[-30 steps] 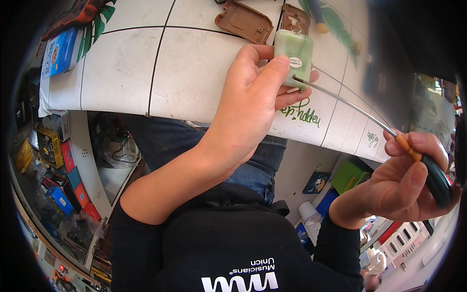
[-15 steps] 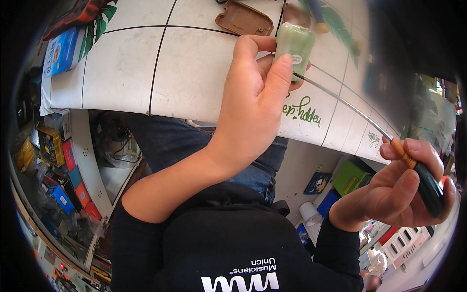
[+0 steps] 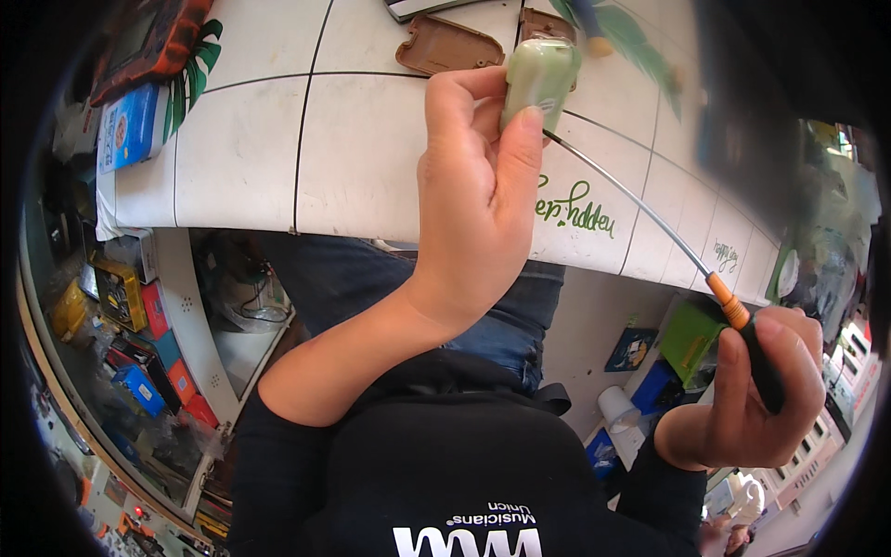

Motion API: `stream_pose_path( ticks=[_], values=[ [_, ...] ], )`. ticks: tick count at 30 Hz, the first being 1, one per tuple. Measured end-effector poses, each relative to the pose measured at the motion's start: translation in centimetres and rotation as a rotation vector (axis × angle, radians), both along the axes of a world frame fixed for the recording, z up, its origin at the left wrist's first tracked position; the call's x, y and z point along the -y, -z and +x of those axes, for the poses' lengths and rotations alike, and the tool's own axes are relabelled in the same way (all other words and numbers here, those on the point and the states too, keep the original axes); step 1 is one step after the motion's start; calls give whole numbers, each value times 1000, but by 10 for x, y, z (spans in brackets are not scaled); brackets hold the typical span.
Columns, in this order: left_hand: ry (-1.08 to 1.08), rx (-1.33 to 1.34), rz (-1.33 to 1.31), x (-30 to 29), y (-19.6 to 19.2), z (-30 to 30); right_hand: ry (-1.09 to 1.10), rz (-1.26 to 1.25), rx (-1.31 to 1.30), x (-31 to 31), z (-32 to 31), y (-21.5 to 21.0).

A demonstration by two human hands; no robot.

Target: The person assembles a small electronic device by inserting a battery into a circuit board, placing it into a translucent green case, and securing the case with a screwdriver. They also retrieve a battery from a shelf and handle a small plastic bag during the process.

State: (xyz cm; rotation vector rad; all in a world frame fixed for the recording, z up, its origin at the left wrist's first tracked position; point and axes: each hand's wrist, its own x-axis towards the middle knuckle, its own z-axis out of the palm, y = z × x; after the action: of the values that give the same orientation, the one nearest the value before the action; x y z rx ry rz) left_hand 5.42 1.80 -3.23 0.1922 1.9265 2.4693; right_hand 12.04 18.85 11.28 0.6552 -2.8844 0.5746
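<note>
My left hand [image 3: 478,176] is closed around a small, rounded, pale green plastic case [image 3: 540,79] above the white tiled table, thumb along its near side. A small white label shows near my thumb. In my right hand [image 3: 775,399], at the right, is a screwdriver [image 3: 729,302] with a dark handle and an orange collar. Its long metal shaft slants up to the case's near right edge, beside my left thumb. The tip is too small to make out, so I cannot tell whether it sits in the case.
Just beyond the case lie a brown plastic shell [image 3: 445,46] and another brown piece [image 3: 548,25]. A blue box [image 3: 130,128] and an orange-black device [image 3: 148,46] stand at the far left. Below the table's front edge, shelves of small boxes [image 3: 139,381] are at the left.
The green case and my left hand have shifted slightly left and tilted. My right hand has moved down and left, its fingers curled more around the screwdriver handle, with the shaft now steeper.
</note>
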Motion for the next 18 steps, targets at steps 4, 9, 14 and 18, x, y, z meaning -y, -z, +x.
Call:
stream_pose_path(
  ticks=[4, 9, 14, 18],
  values=[
    [-30, -38, 1, 0, 0, -1, 42, -65, 19, 1, 5, 4],
    [-117, -124, -22, 0, 9, -1, 140, -31, -45, 0, 10, 17],
    [-214, -234, -97, 15, 10, -8, 313, 122, 78, 12, 13, 25],
    [-295, -294, -115, 35, 8, -14, 302, -252, 48, 32, 6, 52]
  ],
)
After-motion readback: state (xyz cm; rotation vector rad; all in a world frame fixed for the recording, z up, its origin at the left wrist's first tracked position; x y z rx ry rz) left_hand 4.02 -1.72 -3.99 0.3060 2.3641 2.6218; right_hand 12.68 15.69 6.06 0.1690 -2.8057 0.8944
